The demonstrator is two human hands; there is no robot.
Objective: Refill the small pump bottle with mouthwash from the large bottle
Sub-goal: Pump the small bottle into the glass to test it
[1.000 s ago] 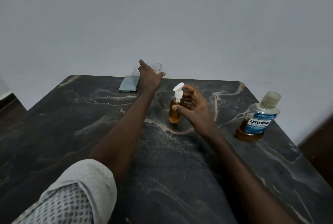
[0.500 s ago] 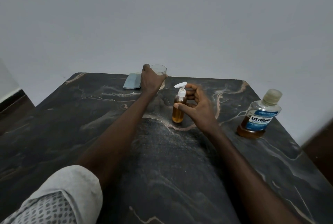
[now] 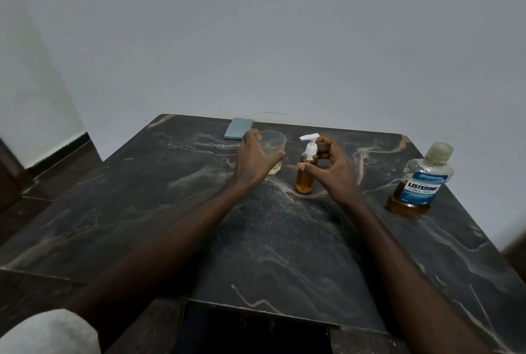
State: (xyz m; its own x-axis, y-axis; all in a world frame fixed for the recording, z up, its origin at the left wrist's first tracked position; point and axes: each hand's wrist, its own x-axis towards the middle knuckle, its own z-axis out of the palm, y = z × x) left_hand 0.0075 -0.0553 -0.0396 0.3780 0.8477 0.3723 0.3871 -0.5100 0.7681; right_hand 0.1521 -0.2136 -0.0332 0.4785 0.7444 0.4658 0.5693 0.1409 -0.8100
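**A:** What's different from a second ago?

**B:** Nearest first. The Listerine bottle (image 3: 419, 187) on the right of the counter (image 3: 284, 254) hasn't budged; its cap is on and it is well apart from the rest. The right hand (image 3: 337, 171) keeps its hold on the small pump bottle (image 3: 305, 183) mid-counter, thumb across the shoulder, fingers (image 3: 324, 143) curled behind the collar. Farther off, the left hand (image 3: 254, 163) has drawn the glass tumbler (image 3: 274, 144) away from the flat blue-grey object (image 3: 238, 128) at the back edge. The glass is now just beside the pump bottle, with the left fingers wrapped round it.

**A:** Where does that leave the refill?

**B:** Barely begun, I'd judge (pump head on, large bottle capped). The glass may be meant as a go-between, but that's a guess.

**A:** And how does the pump bottle lie?

**B:** Its long axis is upright, base on the counter. The nozzle points left, toward the glass.
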